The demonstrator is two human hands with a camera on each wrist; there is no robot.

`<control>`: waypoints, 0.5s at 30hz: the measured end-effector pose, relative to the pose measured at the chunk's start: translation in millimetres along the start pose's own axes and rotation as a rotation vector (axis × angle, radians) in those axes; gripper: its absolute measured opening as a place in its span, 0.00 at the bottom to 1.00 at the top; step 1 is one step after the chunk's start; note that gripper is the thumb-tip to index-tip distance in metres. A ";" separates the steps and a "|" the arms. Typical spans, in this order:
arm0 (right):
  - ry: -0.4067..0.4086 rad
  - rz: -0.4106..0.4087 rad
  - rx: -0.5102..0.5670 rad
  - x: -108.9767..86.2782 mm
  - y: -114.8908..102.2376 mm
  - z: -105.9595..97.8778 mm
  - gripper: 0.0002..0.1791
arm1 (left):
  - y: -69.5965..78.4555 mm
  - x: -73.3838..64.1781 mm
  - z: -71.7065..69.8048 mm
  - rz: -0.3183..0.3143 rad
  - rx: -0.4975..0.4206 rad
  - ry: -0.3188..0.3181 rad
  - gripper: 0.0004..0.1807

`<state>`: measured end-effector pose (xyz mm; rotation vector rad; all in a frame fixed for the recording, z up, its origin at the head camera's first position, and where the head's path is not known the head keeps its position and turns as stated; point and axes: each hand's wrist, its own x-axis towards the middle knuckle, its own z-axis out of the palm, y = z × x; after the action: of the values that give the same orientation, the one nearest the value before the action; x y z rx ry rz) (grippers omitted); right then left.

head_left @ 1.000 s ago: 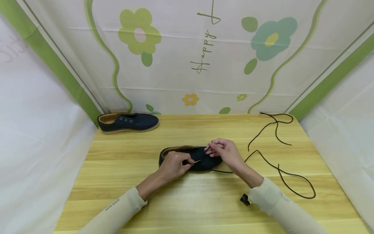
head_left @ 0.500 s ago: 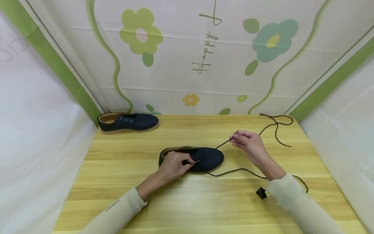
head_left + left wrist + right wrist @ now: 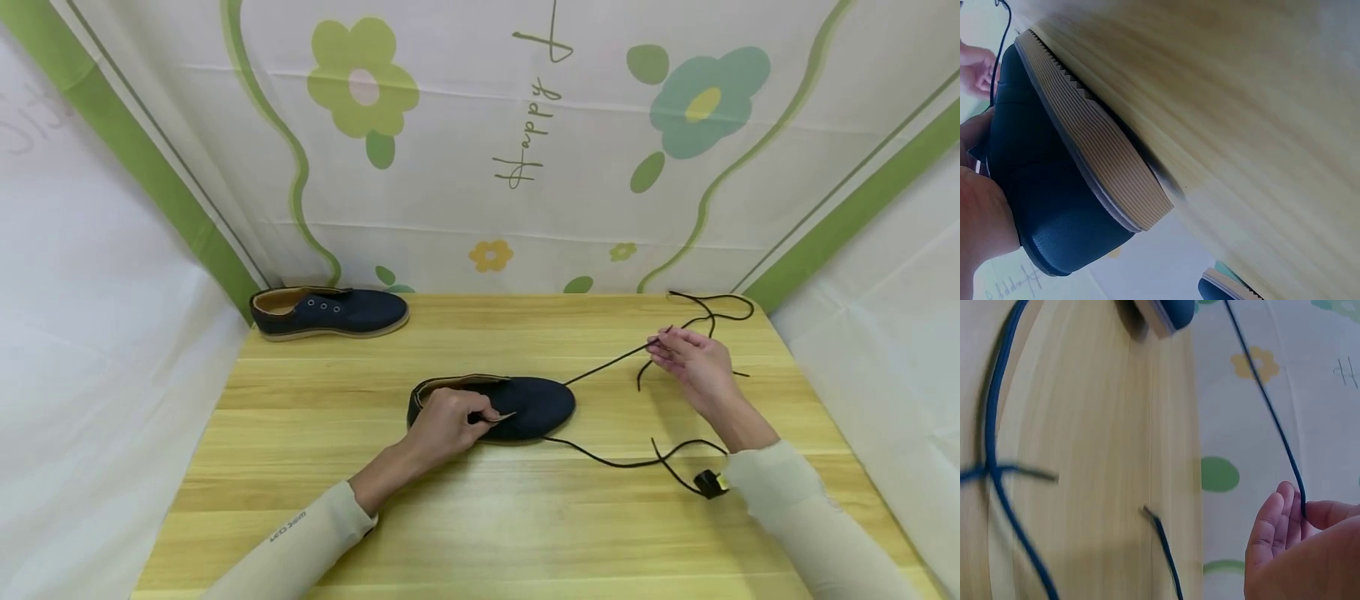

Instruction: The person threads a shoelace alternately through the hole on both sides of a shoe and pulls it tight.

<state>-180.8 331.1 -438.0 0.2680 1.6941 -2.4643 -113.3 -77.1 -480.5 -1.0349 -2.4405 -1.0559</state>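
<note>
A dark navy shoe (image 3: 536,404) lies in mid-table with its toe to the right. My left hand (image 3: 448,427) pinches a tan-edged flap at the shoe's opening, and covers part of the upper. A black shoelace (image 3: 607,364) runs taut from the shoe's front to my right hand (image 3: 696,367), which pinches it between thumb and fingertips above the table. The lace's other length (image 3: 600,457) leaves the shoe's near side and lies loosely on the wood. In the left wrist view the shoe's ribbed tan sole (image 3: 1097,137) faces the camera. The eyelets are hidden.
A second navy shoe (image 3: 367,312) with bare eyelets stands at the back left. Another black lace (image 3: 738,317) lies at the back right, partly behind my right hand. A small black device (image 3: 708,483) sits at my right cuff. Printed white cloth (image 3: 450,192) walls the table (image 3: 337,517).
My right hand has moved right, away from the shoe, drawing the lace out into a taut line. The loose length on the near side has shifted. The left hand has stayed put.
</note>
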 end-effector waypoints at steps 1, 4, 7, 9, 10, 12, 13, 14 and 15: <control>0.009 -0.005 0.005 0.5 -1.2 -3.8 0.03 | 0.0 0.2 0.0 -0.002 -0.001 0.000 0.09; 0.038 -0.011 0.032 1.7 -4.6 -14.8 0.03 | 0.0 0.6 -0.1 -0.012 -0.003 -0.003 0.09; 0.068 -0.011 0.051 1.7 -7.2 -24.1 0.04 | 0.1 0.9 -0.4 -0.021 -0.013 -0.005 0.09; 0.088 -0.009 0.056 1.3 -8.7 -29.1 0.04 | 0.2 0.8 -0.8 -0.025 -0.019 -0.005 0.08; 0.098 -0.009 0.057 1.1 -9.3 -31.0 0.04 | 0.2 0.7 -0.9 -0.028 -0.023 -0.006 0.08; 0.115 -0.007 0.061 1.0 -10.2 -34.3 0.04 | -0.2 0.5 -1.1 -0.030 -0.028 -0.007 0.07; 0.123 -0.005 0.059 1.0 -10.8 -35.6 0.04 | -0.2 0.5 -1.3 -0.031 -0.028 -0.006 0.07; 0.133 -0.008 0.059 1.4 -11.3 -36.5 0.04 | -0.1 0.5 -1.5 -0.032 -0.028 -0.004 0.06; 0.144 -0.013 0.059 2.0 -11.8 -37.4 0.04 | -0.1 0.4 -1.7 -0.034 -0.029 -0.003 0.06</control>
<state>-182.7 370.2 -440.8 0.4529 1.6827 -2.5640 -113.7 -78.1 -479.1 -1.0083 -2.4600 -1.1047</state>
